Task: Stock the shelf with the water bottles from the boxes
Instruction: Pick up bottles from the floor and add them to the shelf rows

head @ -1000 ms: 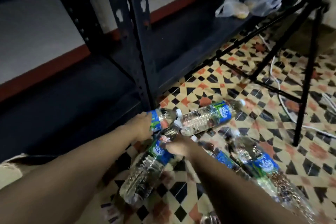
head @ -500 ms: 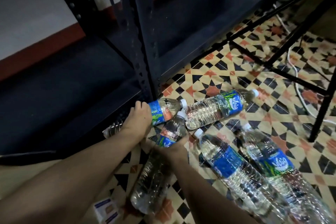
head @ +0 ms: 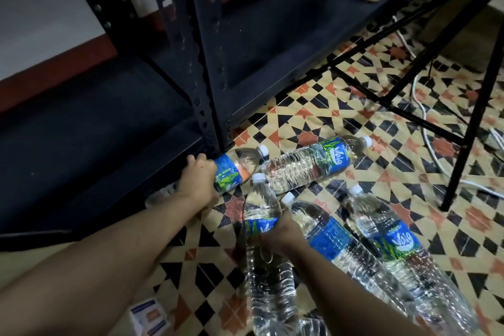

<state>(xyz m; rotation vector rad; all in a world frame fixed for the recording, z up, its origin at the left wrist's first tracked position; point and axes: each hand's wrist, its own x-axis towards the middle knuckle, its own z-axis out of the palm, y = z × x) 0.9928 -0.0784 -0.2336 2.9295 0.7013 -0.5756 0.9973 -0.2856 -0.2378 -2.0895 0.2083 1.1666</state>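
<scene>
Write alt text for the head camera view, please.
A person's left hand grips a water bottle beside a dark metal shelf post, and the right hand grips a second bottle; three more bottles lie on the patterned tile floor.

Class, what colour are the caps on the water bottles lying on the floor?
White caps; the head view shows them best.

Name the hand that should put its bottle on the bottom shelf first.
Left. The left grip holds its water bottle beside the edge of the bottom shelf. The right grip holds a second water bottle farther out over the tiled floor, so it likely has more travel.
</scene>
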